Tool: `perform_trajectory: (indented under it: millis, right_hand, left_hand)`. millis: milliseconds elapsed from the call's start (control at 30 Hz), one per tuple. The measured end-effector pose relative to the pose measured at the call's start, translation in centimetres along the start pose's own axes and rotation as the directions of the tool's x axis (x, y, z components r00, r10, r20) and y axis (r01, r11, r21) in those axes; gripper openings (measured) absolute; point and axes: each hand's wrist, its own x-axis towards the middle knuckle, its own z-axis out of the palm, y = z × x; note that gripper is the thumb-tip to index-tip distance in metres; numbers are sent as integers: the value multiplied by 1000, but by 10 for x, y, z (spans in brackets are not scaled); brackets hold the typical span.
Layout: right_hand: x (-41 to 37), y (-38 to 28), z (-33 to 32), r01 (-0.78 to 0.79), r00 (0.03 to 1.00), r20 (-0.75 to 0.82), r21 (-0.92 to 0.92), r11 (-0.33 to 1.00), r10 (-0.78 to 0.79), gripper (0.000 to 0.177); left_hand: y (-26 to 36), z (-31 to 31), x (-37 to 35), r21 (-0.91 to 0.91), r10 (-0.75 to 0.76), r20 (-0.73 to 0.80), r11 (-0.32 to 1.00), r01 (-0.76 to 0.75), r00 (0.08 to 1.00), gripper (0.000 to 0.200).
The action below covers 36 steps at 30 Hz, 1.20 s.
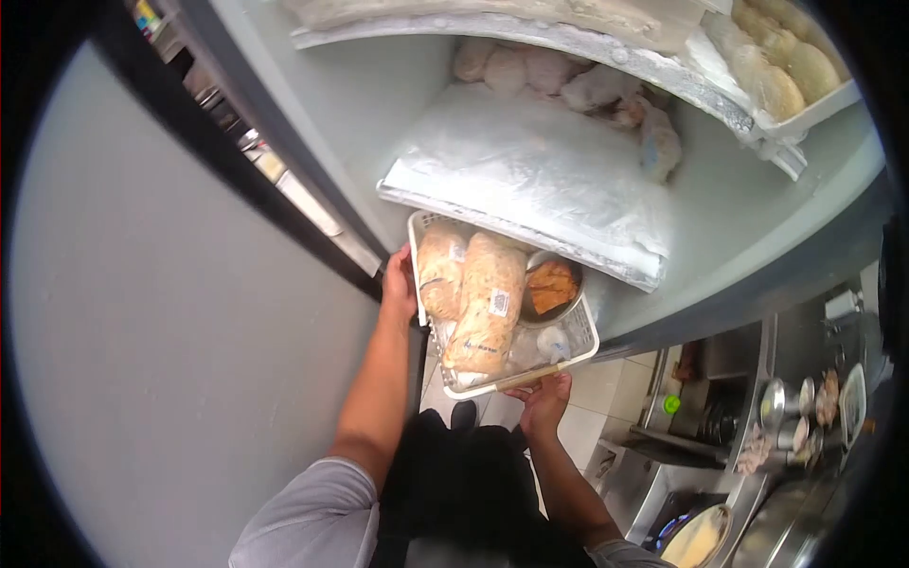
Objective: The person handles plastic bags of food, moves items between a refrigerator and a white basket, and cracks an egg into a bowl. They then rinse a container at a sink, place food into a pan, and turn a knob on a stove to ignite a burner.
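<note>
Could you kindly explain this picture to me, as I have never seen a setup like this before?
Of course. There is no machine here: a person works with two bare hands, and a camera worn on the head looks forward and down at them. That is why the forearms enter from below.

The left hand grips the left side of a white basket; the right hand holds its near edge. In the basket lie two long, plastic-wrapped packages, a round container of orange-brown food and a small whitish bundle.

Ahead is an open, freezer-like cabinet, its shelf bearing whitish plastic sheeting. Below is a tiled floor.
</note>
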Motion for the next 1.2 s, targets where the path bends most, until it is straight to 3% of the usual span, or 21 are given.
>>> perform_trajectory:
  millis: [67,133,167,200,267,333,400,433,467,533,600,633,667,767,800,900,1000,1033,1133,1200]
  right_hand:
    - [0,3,5,10,1000,-4,1,1000,-10,16]
    - [-1,4,7,27,999,-26,38,999,-26,16]
    - [0,3,7,30,999,-35,60,998,-28,17]
    - [0,5,7,46,998,-49,65,997,-43,17]
    - [4,14,4,110,993,-39,44,993,-108,16]
    - [18,32,-9,172,980,-99,10,985,-170,15]
    - [14,34,-9,218,963,-154,-34,975,-221,14]
    - [7,23,-1,209,967,-154,8,978,-205,13]
    - [3,17,4,201,969,-154,51,978,-191,12]
    - [2,15,-8,221,971,-116,80,972,-211,10]
    - [-3,12,-14,229,973,-60,135,964,-223,10]
    - [-5,8,-13,258,953,-196,134,957,-230,13]
    - [-5,4,-11,285,917,-323,126,950,-233,16]
    - [-10,-6,-11,326,908,-311,103,940,-281,22]
    - [-13,-10,-11,333,906,-308,92,939,-291,23]
    - [-7,-5,-40,305,915,-282,23,952,-287,26]
    - [3,7,-69,304,915,-271,-19,952,-298,30]
    - [3,7,-74,323,910,-259,-46,945,-324,29]
    - [4,3,-86,344,910,-262,47,938,-321,28]
    - [-7,-13,-88,343,913,-226,-28,939,-340,26]
  left_hand:
    - [-7,-12,29,-49,-96,96,994,101,991,44]
    - [-27,-32,51,-74,-25,2,997,25,1000,52]
    - [-19,-1,29,-65,137,91,989,-132,986,58]
    - [-21,-3,28,-65,124,108,991,-118,986,58]
    - [-24,-11,31,-266,191,219,955,-130,957,57]
    - [-34,-20,47,-261,197,135,952,-157,971,55]
    - [-38,-30,58,27,241,4,970,-241,971,50]
    - [-27,-6,37,36,247,-109,969,-245,963,40]
    - [-27,-9,40,34,239,-103,971,-237,965,40]
    - [-30,-21,50,-149,25,-68,988,-35,997,32]
    - [-14,-2,34,-125,-57,-87,991,46,995,28]
    - [-9,5,28,-107,-145,-113,985,133,983,27]
    - [-12,-3,35,-104,-140,-116,986,128,983,27]
    - [-13,-17,58,213,-200,-49,955,206,978,30]
    - [-12,-17,64,215,-200,-50,955,206,979,30]
    - [-4,-2,73,402,-450,86,832,382,889,27]
    - [-3,5,67,555,-507,95,741,377,857,27]
    - [0,10,59,592,-524,16,691,414,851,27]
    - [-3,5,26,570,-487,36,727,382,873,27]
    - [-15,-24,2,481,-448,64,797,366,892,23]
